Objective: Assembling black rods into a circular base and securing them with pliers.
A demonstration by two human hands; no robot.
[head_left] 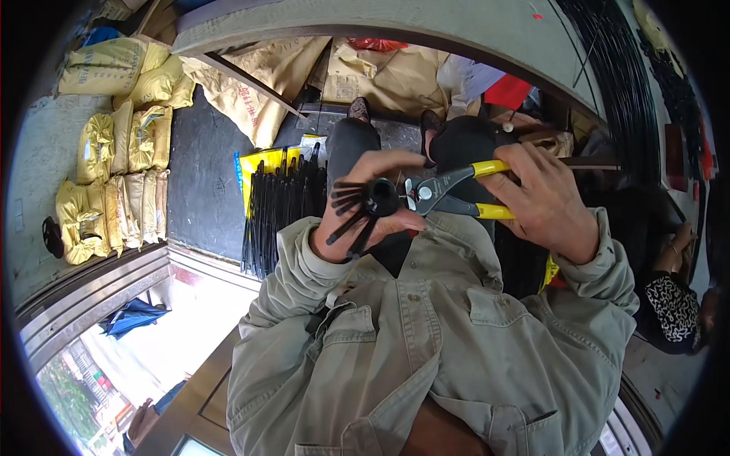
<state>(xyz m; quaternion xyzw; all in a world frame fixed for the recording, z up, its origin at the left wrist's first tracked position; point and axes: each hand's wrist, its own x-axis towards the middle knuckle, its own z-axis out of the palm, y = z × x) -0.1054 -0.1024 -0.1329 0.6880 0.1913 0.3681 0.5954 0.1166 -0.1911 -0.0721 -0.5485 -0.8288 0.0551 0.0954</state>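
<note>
My left hand (pixel 388 162) is wrapped round what looks like a black umbrella frame (pixel 352 199), its thin ribs fanned toward my left and its dark round end facing up. In my right hand (pixel 541 194) is a pair of pliers (pixel 437 188) with yellow and black handles, the handles spread apart. The silver jaws are at the right side of the frame's round end, close to my left thumb. A small bit of metal shows near the jaws; whether they grip it, I cannot tell. Beside my left knee stands a dense bundle of black ribs (pixel 277 209) against a yellow bag (pixel 268 163).
A grey bench edge (pixel 395 23) curves across the far side, with long black rods (pixel 616 83) at the right. Yellow sacks (pixel 114 182) are stacked at the left. Another person's patterned sleeve (pixel 673 308) shows at the right. A blue umbrella (pixel 133 317) lies beyond the doorway.
</note>
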